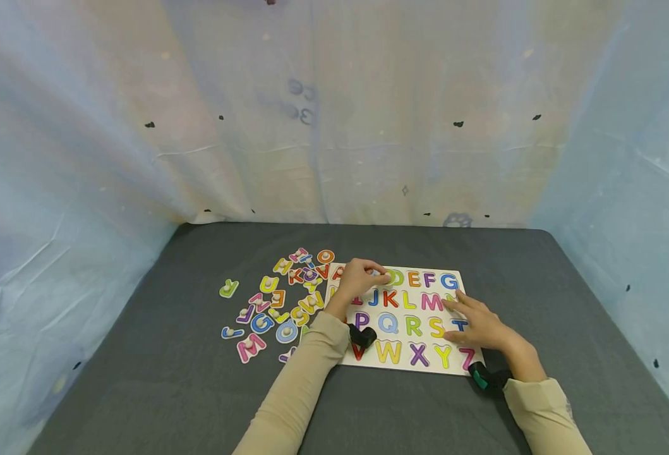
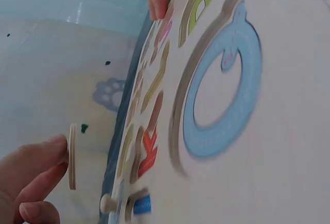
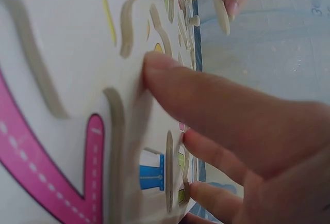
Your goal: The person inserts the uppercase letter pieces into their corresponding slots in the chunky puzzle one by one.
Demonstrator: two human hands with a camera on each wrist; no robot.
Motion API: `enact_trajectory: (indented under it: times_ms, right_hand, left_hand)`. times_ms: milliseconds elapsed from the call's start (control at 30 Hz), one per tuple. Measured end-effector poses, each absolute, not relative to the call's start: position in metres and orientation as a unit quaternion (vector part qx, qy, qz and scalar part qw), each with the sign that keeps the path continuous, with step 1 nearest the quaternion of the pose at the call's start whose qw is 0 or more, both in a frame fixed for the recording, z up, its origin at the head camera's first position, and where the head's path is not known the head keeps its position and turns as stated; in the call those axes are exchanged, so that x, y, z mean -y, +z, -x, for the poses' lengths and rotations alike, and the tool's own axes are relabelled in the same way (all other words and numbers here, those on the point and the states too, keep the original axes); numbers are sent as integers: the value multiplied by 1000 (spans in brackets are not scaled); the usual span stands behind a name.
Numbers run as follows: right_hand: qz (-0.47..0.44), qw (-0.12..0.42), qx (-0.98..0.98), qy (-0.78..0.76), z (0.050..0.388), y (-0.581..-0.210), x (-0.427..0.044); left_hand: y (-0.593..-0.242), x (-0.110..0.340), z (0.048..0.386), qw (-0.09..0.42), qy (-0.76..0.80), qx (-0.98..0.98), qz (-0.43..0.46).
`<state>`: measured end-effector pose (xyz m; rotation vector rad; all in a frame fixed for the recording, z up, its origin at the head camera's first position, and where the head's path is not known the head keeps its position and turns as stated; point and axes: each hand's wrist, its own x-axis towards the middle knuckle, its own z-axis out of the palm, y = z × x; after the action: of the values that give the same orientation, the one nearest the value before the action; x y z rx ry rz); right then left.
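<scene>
My left hand (image 1: 359,278) is over the top row of the white alphabet puzzle board (image 1: 405,361). Between thumb and fingers it pinches a green wooden letter piece (image 1: 390,277), held close to the printed green D. The left wrist view shows this letter piece (image 2: 72,157) edge-on, raised off the board; its shape is hidden there. My right hand (image 1: 479,322) rests on the board's right side, fingers spread. In the right wrist view its thumb (image 3: 170,77) touches the board surface near the blue T recess (image 3: 151,177).
Loose letter pieces with knobs lie in a heap left of the board, among them a pink M (image 1: 251,347), a blue Q (image 1: 286,332) and an orange O (image 1: 325,256). A green piece (image 1: 229,289) lies farther left. Dark cloth (image 1: 141,379) covers the table.
</scene>
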<state>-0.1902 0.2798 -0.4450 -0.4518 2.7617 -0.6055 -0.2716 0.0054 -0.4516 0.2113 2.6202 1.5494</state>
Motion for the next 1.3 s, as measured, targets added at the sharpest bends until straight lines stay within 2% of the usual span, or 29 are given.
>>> enact_trajectory:
  times_ms: [700, 1300]
  right_hand:
    - [154, 134, -956, -211, 190, -446, -279]
    - [159, 128, -958, -200, 192, -447, -282]
  left_hand:
    - [-458, -49, 281, 27, 409, -909, 71]
    - [-456, -51, 279, 25, 375, -926, 38]
